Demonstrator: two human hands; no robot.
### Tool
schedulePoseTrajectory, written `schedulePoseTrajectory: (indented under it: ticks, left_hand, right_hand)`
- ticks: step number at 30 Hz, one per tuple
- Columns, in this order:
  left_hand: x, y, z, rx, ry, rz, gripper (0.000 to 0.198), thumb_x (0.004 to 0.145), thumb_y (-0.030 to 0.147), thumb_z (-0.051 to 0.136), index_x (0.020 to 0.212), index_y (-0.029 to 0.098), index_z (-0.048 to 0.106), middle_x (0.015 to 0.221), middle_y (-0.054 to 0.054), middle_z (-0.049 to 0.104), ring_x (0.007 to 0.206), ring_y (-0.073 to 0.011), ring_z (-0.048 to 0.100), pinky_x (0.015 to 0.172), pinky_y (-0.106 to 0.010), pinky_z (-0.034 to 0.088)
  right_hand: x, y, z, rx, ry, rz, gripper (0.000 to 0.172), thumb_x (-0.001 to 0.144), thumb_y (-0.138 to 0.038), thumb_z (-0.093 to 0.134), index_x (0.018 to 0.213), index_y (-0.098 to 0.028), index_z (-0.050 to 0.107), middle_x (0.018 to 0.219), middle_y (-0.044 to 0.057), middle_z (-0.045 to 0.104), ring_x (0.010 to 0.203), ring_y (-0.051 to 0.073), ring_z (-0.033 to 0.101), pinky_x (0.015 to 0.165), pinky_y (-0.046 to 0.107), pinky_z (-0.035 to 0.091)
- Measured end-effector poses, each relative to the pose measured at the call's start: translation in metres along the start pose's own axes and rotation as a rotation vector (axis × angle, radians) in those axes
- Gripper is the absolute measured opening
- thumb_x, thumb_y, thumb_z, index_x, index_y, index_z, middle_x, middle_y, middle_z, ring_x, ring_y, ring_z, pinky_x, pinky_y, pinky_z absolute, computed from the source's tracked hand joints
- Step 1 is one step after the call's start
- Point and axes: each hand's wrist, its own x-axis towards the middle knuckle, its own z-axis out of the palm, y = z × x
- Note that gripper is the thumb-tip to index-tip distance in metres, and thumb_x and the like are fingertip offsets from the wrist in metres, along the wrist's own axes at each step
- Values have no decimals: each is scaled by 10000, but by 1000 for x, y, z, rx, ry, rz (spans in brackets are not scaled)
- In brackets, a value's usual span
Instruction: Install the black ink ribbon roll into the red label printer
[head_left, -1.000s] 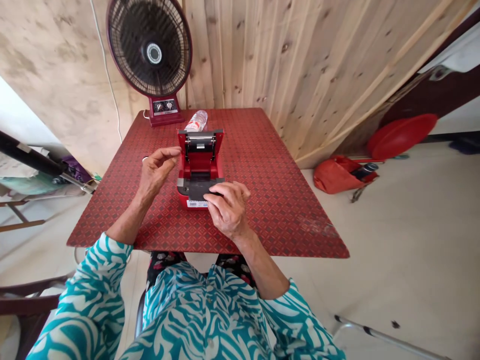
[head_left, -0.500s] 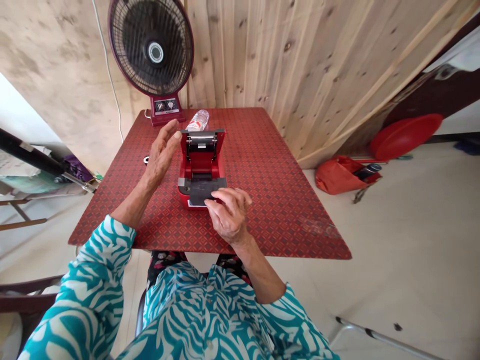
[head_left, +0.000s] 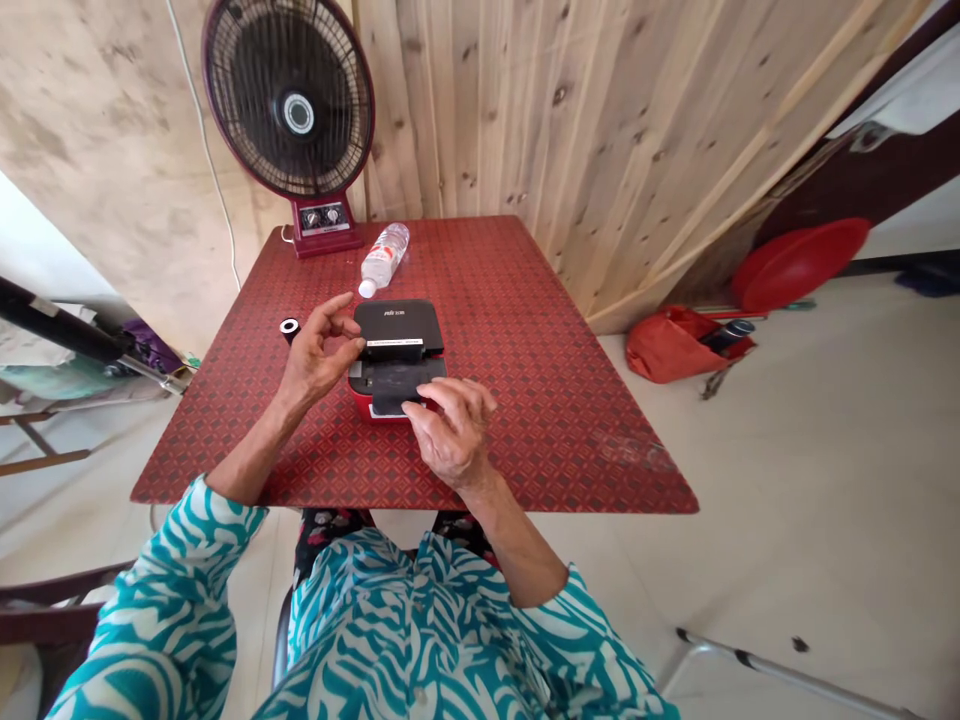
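Note:
A small red and black label printer [head_left: 362, 408] sits on the table in front of me, its black lid [head_left: 397, 322] lowered almost flat. From the slot at its front hangs a dark strip of paper [head_left: 390, 385]. My right hand [head_left: 454, 430] pinches the strip's right edge between thumb and fingers. Beside the lid's left edge is my left hand [head_left: 319, 355], fingers apart and curved, the thumb tip at the lid's corner. Whether the thumb presses on the lid I cannot tell. The inside of the printer is hidden under the lid.
Behind the printer a clear plastic bottle [head_left: 386, 258] lies on its side. A small black roll with a white core [head_left: 289, 327] stands left of my left hand. A dark red fan [head_left: 300, 115] is at the back left of the patterned table [head_left: 570, 420].
The printer's lid, upright before, has swung down toward me. My left hand came down with it along its left side. My right hand stays at the paper strip.

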Motion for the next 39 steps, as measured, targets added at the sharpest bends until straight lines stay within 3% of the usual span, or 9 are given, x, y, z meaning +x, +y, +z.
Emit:
schedulePoseTrajectory:
  ticks: [3,6,8,12,16,22,28,33,39]
  left_hand:
    - [-4,-9,3,-21,10,-19,667,760,423,796,1367,244,585,1261,-101,677,1065,-206,660,980,-362,528]
    - [-6,-16,7,-118,13,-134,726,741,394,787,1411,256,545,1434,-125,590,1312,-279,568,1047,-399,500]
    - [-6,-19,10,-205,-11,-208,749,747,391,766,1440,265,513,1491,-129,553,1403,-307,503,1088,-429,482]
    - [-8,-23,12,-312,-34,-278,796,731,363,748,1475,281,478,1560,-133,495,1457,-331,458,1131,-473,462]
    - [-8,-25,13,-348,-38,-311,806,719,337,740,1479,287,475,1583,-127,474,1459,-327,462,1130,-460,473]
    - [-11,-22,16,-425,-60,-338,771,730,312,713,1463,294,478,1583,-104,488,1442,-302,492,1088,-418,515]
    - [-15,-23,23,-427,-12,-355,759,720,333,711,1446,287,495,1555,-97,526,1389,-291,550,1048,-390,536]
    - [-23,-16,24,-479,-16,-383,656,810,442,599,1436,268,515,1487,-77,599,1273,-269,633,1000,-388,547]
    - [-26,-12,16,-733,-57,-372,727,606,215,714,1326,270,634,1481,-31,615,1422,-284,498,1070,-356,478]
  right_hand:
    - [-1,-2,-2,-5,47,-38,193,912,-235,639,984,-387,734,1097,-5,749,1103,241,648,1034,492,393]
    - [3,-6,-10,75,46,-25,159,895,-303,657,1019,-372,727,1105,14,733,1098,258,647,1039,504,415]
    - [13,-5,-14,184,60,107,204,915,-381,614,1093,-357,711,1137,41,713,1132,274,636,1062,524,433]
    - [44,14,-6,502,185,591,369,939,-479,545,1266,-327,623,1307,74,652,1220,254,598,1108,518,468]
    - [64,37,17,719,85,782,423,812,-432,661,1215,-307,624,1291,60,675,1175,235,627,1077,508,519]
    - [66,41,29,811,44,808,478,735,-256,609,1212,-291,608,1290,45,694,1179,213,651,1095,491,524]
    - [62,41,31,782,47,813,526,732,-229,570,1253,-296,602,1348,52,666,1187,208,646,1090,485,525]
    - [54,39,40,772,121,854,438,819,-363,564,1245,-281,625,1301,68,681,1177,224,635,1069,482,520]
    - [54,25,42,786,324,898,451,884,-573,497,1155,-253,662,1273,57,684,1225,222,607,1123,466,450]
